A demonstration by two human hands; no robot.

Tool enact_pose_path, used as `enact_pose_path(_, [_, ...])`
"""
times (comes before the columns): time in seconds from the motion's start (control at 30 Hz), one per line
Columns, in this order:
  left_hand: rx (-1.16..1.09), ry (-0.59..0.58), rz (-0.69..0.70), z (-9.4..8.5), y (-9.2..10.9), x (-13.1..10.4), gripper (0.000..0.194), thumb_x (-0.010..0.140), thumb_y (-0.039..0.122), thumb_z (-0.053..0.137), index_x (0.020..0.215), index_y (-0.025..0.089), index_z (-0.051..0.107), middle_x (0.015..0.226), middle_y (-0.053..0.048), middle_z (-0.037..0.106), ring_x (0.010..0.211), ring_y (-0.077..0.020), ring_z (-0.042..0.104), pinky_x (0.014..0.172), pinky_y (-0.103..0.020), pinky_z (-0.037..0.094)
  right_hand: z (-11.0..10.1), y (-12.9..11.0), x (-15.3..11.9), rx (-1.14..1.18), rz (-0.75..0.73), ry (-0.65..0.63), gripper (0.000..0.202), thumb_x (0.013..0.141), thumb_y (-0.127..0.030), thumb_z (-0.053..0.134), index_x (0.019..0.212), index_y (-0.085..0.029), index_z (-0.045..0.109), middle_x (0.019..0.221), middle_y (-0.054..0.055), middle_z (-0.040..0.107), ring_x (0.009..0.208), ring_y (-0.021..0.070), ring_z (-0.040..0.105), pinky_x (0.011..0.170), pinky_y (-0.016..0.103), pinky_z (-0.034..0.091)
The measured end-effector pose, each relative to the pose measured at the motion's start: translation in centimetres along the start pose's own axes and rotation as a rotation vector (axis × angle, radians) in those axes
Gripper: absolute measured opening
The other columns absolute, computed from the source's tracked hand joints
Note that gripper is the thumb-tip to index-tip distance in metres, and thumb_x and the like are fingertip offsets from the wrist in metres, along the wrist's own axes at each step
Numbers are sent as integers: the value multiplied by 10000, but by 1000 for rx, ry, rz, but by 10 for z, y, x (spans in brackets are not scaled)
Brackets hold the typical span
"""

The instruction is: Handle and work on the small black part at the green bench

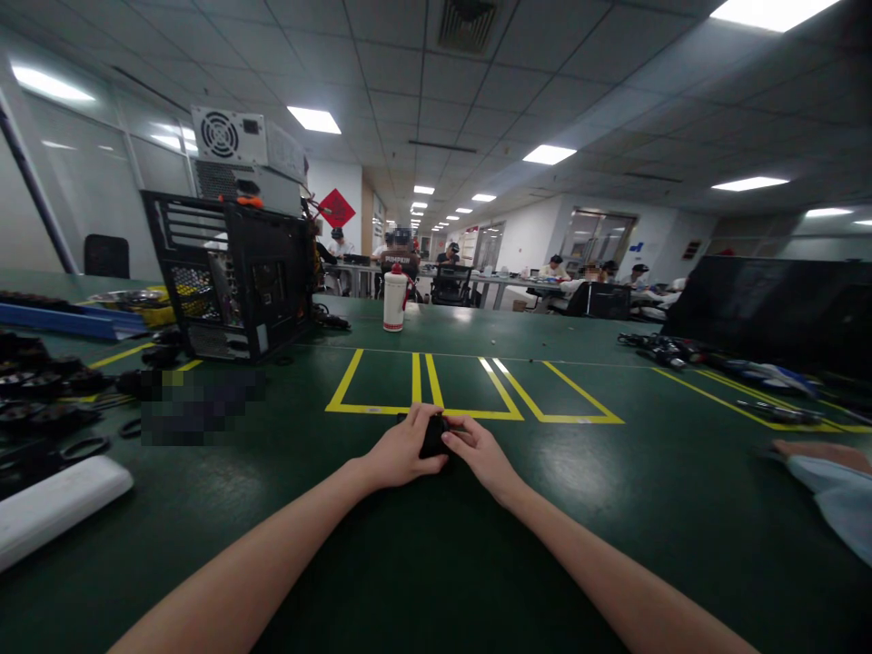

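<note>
A small black object (433,438) sits between my hands, just in front of the yellow tape marks; its exact kind does not show. My left hand (407,447) is wrapped over its left side, thumb along the near edge and fingers over the top. From the right, my right hand (480,451) pinches the object's edge with thumb and forefinger. Much of the object is covered by my fingers. Both forearms reach in from the bottom of the view over the green tabletop (436,563).
An open black computer case (272,282) stands at the left with power supplies (228,136) stacked on it. Beyond the yellow tape frames is a white cup (393,300). Black parts (41,400) and a white bar (61,509) lie left; cables and blue cloth (835,490) right. People sit farther back.
</note>
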State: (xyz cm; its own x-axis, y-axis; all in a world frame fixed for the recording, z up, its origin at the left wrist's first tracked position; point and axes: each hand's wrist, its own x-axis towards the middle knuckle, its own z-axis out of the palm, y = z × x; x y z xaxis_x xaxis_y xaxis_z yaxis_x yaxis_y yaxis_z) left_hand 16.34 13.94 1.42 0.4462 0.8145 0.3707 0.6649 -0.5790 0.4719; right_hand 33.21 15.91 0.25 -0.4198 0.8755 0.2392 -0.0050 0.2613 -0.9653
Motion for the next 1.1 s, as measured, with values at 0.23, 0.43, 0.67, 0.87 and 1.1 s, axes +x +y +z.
enact_pose_path(0.23, [1, 9, 18, 0, 1, 0, 560, 709, 356, 553, 1171, 228, 264, 1116, -76, 370, 900, -215, 511, 761, -361, 448, 0, 4, -1, 53, -30, -15, 251, 682, -247, 594, 908, -212, 492, 975, 16, 548, 957, 165, 540, 886, 356, 405])
enact_pose_path(0.43, [-13, -2, 4, 0, 0, 1, 568, 714, 356, 551, 1181, 232, 253, 1147, -76, 365, 944, -230, 499, 785, -368, 440, 1, 3, 1, 19, -42, 19, 195, 721, -271, 550, 899, -204, 503, 949, 18, 550, 939, 164, 547, 876, 354, 412])
enact_pose_path(0.67, [7, 1, 14, 4, -3, 1, 563, 716, 357, 543, 1177, 234, 243, 1115, -68, 373, 922, -221, 501, 754, -362, 450, -1, 3, -1, 47, -23, -34, 252, 705, -236, 565, 941, -200, 486, 1023, 26, 542, 1019, 166, 510, 937, 363, 368])
enact_pose_path(0.87, [3, -3, 15, 3, -1, -1, 561, 716, 334, 545, 1175, 244, 236, 1124, -65, 362, 918, -217, 500, 762, -367, 446, 1, 0, -4, 58, -29, -15, 239, 697, -252, 578, 916, -209, 490, 1008, 21, 541, 1000, 163, 519, 917, 350, 389])
enact_pose_path(1.1, [16, 27, 50, 6, -4, 1, 561, 706, 320, 558, 1163, 234, 244, 1101, -62, 368, 897, -206, 502, 763, -362, 445, 0, 2, -1, 0, -23, -7, 277, 722, -268, 545, 987, -205, 496, 1042, 37, 537, 989, 167, 520, 926, 364, 372])
